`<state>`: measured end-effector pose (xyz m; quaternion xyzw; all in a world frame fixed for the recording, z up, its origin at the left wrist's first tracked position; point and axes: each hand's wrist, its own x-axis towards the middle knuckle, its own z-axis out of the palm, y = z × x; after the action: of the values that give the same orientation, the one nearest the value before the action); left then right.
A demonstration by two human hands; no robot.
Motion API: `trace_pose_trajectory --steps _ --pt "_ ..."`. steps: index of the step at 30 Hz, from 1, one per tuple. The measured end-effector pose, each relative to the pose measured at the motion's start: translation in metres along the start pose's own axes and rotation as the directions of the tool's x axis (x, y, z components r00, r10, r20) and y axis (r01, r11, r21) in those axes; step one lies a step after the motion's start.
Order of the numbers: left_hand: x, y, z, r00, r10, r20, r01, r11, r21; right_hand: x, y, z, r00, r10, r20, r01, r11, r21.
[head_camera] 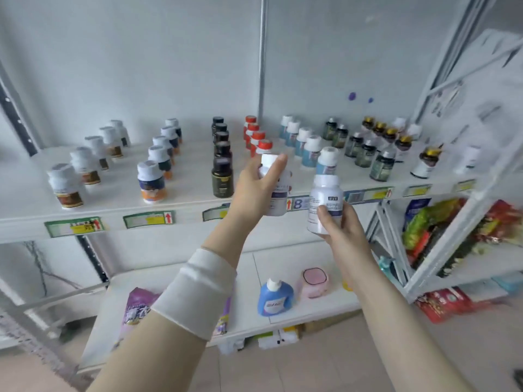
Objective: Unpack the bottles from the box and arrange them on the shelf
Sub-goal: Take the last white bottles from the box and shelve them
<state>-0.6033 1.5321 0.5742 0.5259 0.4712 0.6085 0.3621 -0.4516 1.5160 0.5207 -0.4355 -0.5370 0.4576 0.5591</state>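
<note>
1. Nearest the lens was the left forearm with its white wrist band (195, 290), reaching up toward the red-capped row (256, 137) of bottles on the white upper shelf (113, 205).
2. The left hand (254, 190) was clamped round a white-capped purple-label bottle (278, 199). It held the bottle in the air just in front of the red-capped row, with one finger lying up along the cap.
3. The right hand (339, 224) gripped a second purple-label bottle (325, 199) by its lower body, to the right of the red-capped row and nearer the camera. The two hands were apart, and their bottles were near each other but not touching.
4. Much looked done. Left of the red-capped row stood a file of dark bottles (222, 162), then blue-and-orange bottles (158, 162), then brown-label bottles (85, 165). To its right stood pale-blue bottles (305, 145), green bottles (365, 151) and yellow-capped bottles (387, 134). All were upright in files.
5. Both held bottles had yet to be set down, probably on the bare board in front of the red-capped row. The box was out of view, so how many remained to unpack could not be told
</note>
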Motion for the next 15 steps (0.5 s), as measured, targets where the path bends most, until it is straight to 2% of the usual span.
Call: trace_pose_trajectory --steps 7,15 --pt "0.091 -0.012 0.139 0.99 0.105 0.093 -0.11 0.993 0.04 0.109 -0.009 -0.122 0.996 -0.049 -0.072 0.044 0.997 -0.064" --pt "0.193 -0.024 0.279 0.974 0.104 0.203 -0.113 0.993 0.031 0.23 -0.023 -0.253 0.991 -0.058 -0.117 0.041 0.99 -0.137"
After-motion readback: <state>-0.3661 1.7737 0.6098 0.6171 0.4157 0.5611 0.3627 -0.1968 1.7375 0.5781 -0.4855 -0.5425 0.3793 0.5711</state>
